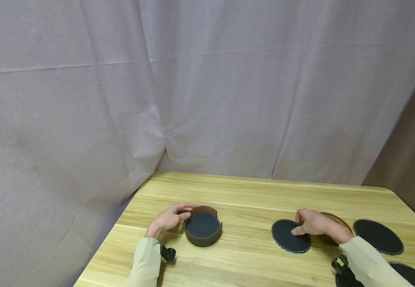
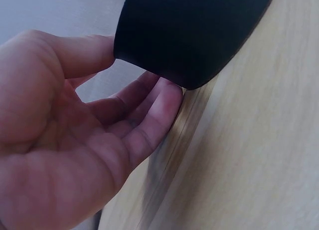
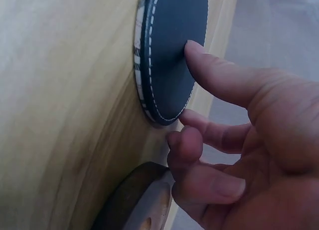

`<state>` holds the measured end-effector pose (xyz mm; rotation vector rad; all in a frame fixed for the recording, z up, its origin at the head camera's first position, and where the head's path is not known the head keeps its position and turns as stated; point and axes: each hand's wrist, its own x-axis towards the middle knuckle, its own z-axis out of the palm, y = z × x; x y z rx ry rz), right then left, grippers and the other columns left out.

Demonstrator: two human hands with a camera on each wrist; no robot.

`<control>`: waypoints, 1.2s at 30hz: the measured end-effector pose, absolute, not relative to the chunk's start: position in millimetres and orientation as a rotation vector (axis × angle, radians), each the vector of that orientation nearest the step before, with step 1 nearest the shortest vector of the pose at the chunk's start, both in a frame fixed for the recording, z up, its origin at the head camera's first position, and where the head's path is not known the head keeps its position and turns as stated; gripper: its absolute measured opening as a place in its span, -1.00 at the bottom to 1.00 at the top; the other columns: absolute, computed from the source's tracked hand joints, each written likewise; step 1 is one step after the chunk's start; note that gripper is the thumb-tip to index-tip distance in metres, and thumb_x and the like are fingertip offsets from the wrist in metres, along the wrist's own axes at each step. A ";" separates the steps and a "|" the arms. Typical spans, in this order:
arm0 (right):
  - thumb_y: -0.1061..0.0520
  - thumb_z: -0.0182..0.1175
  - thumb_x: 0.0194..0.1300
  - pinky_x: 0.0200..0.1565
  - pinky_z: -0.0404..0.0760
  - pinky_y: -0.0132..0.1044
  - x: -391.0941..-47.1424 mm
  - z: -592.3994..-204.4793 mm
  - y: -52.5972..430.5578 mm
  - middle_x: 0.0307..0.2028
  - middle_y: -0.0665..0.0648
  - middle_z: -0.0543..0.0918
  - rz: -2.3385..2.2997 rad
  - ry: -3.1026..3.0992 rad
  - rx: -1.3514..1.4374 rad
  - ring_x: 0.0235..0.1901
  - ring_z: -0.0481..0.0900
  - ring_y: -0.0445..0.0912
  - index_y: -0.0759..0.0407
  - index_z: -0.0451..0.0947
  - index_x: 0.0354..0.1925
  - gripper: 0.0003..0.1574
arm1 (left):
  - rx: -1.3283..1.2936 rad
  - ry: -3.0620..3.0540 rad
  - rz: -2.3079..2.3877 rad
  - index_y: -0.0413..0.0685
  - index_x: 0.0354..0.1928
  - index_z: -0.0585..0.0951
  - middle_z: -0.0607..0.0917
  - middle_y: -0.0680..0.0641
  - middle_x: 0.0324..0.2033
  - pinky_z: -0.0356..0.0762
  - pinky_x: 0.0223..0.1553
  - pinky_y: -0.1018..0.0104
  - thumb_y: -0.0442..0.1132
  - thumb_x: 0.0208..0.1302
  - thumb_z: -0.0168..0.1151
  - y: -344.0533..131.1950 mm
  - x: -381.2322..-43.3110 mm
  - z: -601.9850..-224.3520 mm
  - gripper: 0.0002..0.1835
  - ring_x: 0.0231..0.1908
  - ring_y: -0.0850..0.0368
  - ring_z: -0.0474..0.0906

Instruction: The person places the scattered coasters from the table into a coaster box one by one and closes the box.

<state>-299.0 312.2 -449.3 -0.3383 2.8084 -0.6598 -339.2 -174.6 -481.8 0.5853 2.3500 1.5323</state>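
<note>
A dark round coaster holder [image 1: 202,239] with a brown inner wall stands at the left of the table, and a black disc [image 1: 203,225] lies inside it. My left hand [image 1: 171,217] holds the holder's left side, thumb at the wall in the left wrist view and curled fingers beside it. At the right, my right hand [image 1: 313,221] pinches a black round coaster [image 1: 288,237] by its edge. In the right wrist view the thumb presses the top of this white-stitched coaster [image 3: 172,55], with the index fingertip at its rim.
A brown round object [image 1: 337,219] lies partly hidden behind my right hand. Farther right is another black coaster [image 1: 378,236], with one more [image 1: 413,275] at the lower right, cut off by the frame. A grey curtain [image 1: 221,99] hangs behind the wooden table [image 1: 243,255].
</note>
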 end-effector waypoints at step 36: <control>0.22 0.10 0.43 -0.79 0.39 -0.32 -288.6 -424.0 304.7 -0.39 0.10 0.56 -0.977 2.794 -0.555 -0.81 0.35 -0.17 0.22 0.46 0.01 -0.79 | 0.567 2.366 1.530 0.05 0.29 0.51 0.57 -0.25 0.20 0.62 -0.04 0.22 -0.26 0.47 0.05 -176.4 -340.4 -483.0 -0.61 0.10 -0.03 0.57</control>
